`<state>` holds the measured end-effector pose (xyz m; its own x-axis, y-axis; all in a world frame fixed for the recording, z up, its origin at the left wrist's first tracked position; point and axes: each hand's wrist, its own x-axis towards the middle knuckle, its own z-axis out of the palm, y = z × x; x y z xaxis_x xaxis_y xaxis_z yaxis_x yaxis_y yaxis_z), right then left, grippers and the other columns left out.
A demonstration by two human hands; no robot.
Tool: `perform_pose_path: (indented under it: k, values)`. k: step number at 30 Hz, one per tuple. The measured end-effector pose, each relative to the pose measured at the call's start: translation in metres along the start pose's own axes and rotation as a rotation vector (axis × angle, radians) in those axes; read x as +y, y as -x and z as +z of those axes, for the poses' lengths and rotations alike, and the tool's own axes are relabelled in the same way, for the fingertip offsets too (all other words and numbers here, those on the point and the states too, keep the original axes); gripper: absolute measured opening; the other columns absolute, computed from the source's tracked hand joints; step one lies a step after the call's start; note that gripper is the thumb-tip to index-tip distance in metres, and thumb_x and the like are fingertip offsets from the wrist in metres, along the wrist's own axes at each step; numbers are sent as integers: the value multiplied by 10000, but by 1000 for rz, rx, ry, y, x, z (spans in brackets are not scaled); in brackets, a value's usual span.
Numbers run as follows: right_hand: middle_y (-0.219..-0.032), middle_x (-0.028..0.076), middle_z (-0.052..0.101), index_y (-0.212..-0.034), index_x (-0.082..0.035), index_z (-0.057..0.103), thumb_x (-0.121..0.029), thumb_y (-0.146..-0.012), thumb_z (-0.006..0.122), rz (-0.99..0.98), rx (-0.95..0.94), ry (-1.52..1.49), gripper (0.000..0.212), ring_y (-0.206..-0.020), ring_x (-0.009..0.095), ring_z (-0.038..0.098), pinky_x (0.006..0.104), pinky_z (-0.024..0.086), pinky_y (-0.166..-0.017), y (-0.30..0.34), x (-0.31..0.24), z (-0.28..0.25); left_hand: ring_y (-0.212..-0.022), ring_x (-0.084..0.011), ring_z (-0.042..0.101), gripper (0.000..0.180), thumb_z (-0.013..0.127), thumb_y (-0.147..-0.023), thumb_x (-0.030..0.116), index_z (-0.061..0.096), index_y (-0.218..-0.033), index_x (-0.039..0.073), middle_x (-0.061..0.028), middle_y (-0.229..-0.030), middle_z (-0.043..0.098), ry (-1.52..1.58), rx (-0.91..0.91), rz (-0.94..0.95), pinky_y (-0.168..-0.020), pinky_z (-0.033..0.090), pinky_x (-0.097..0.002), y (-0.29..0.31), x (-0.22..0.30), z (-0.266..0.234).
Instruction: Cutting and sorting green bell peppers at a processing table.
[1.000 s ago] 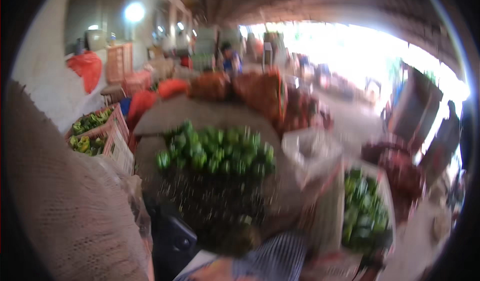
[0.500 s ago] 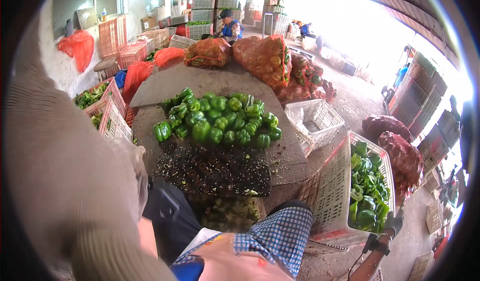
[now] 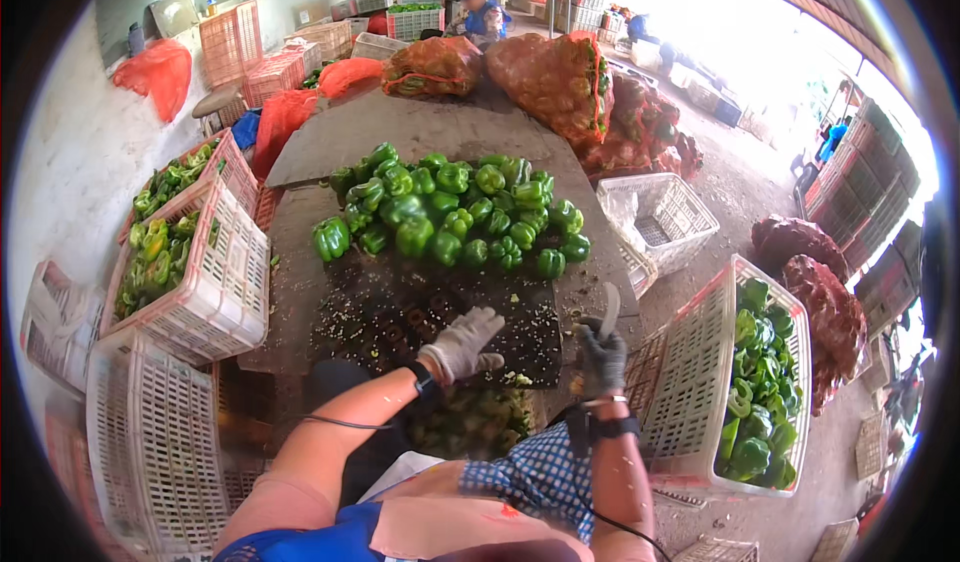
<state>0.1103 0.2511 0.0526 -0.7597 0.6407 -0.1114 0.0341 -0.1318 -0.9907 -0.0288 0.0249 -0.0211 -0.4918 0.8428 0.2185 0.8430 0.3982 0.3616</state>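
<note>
My left hand (image 3: 464,346), in a pale knitted glove, hovers over the near edge of the dark, seed-strewn board (image 3: 350,334), fingers stretched and nothing in them. In a dark grey glove, my right hand (image 3: 603,360) is closed around a knife; its short curved blade (image 3: 611,308) points up and away from me. A heap of green bell peppers (image 3: 440,208) lies on the table just beyond the board. Directly below the board's near edge, a container of pepper scraps (image 3: 465,424) partly shows between my arms.
On my right stands a white crate (image 3: 685,382) of green peppers (image 3: 765,382). Behind it are an open white crate (image 3: 690,222) and red mesh sacks (image 3: 825,307). Crates of peppers (image 3: 230,287) line the left. Full mesh sacks (image 3: 545,82) sit at the table's far end, near another person (image 3: 485,17).
My left arm, which blocked the left side close to the camera, has come down over the board. My right hand has moved from the pepper crate to the table's near right edge.
</note>
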Motion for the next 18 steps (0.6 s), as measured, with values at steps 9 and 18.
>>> perform_pose_path:
  k: [9,18]
  values:
    - [-711,0,622,-969,-40,682,-136,-861,690,219,191,-124,144,-449,96,525,258,431,-392,-32,83,-21,-1424,-291,284,778,685,-788,333,359,-1454,97,-143,-1533,302,83,-494,500,-1167,229,-461,30,69,38]
    - [-853,20,681,-1000,-12,682,-77,-842,705,132,176,-10,173,-728,96,606,254,489,-644,-47,103,-32,-1379,-399,304,738,568,-866,554,432,-1367,29,-238,-1444,383,-18,-165,19,-1142,249,-460,-108,-2,1]
